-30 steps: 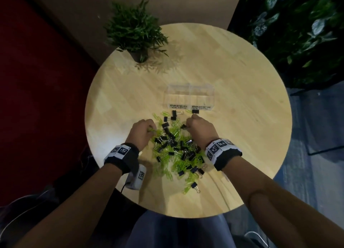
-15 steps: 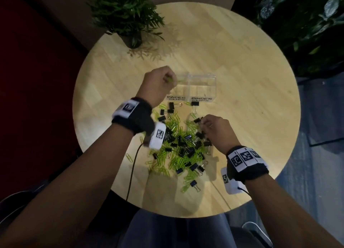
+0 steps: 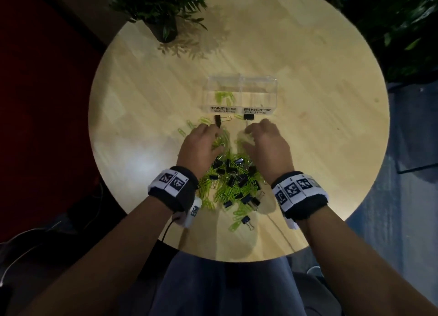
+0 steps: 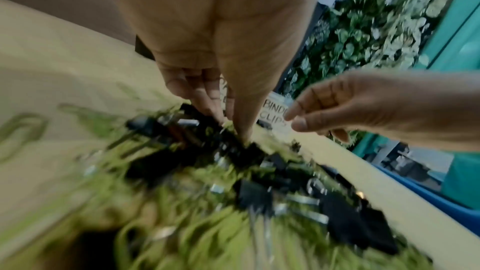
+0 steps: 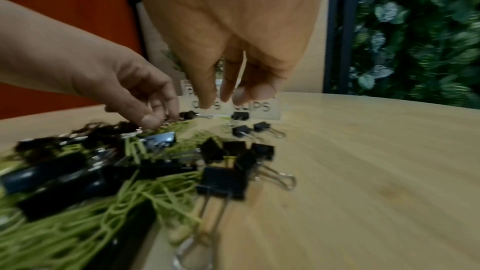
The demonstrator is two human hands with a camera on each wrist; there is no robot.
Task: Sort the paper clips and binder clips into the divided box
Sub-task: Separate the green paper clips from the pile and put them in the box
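Left hand (image 3: pixel 201 145): I have fingers down in the pile (image 3: pixel 230 183); hold unclear.
Right hand (image 5: pixel 233 81): loose, empty.
Box (image 3: pixel 239 97): 12 o'clock.
Risk: tangled clips land in the wrong half (green ones snag).

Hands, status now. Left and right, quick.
Left hand: fingers down in the clip pile; whether it holds anything cannot be told.
Right hand: open, fingers loosely curled above the pile, holding nothing.

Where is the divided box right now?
In the head view, the clear divided box sits mid-table beyond the clip pile, past both hands, its labels facing the person.
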